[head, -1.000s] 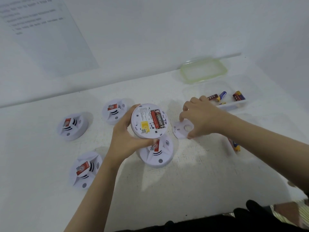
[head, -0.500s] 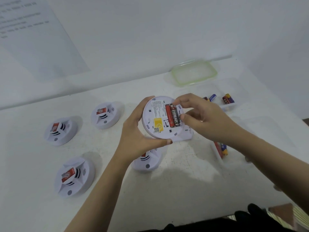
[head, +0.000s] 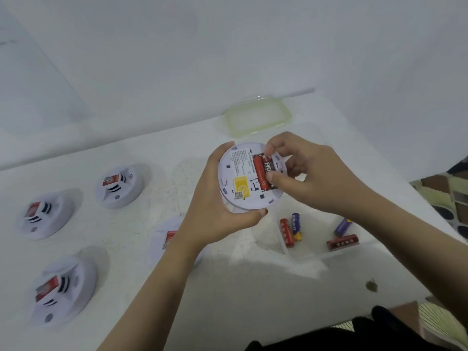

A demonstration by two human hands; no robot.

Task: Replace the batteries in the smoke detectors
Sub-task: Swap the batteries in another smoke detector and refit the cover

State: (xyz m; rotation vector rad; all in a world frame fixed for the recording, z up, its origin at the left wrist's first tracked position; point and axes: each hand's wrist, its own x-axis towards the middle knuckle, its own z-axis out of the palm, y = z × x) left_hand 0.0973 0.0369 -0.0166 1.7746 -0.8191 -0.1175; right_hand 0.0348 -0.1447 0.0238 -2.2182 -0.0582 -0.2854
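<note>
My left hand (head: 215, 209) grips the smoke detector (head: 238, 178) above the table (head: 228, 287), its back facing me. My right hand (head: 314, 173), fingers curled, pinches the black battery (head: 268, 166) in its slot.

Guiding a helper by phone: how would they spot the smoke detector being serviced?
Over the white table, near the green-rimmed lid, the left hand holds one smoke detector, back up. Unlike the other detectors lying flat, it shows a yellow sticker and the black battery the right hand pinches.
</note>
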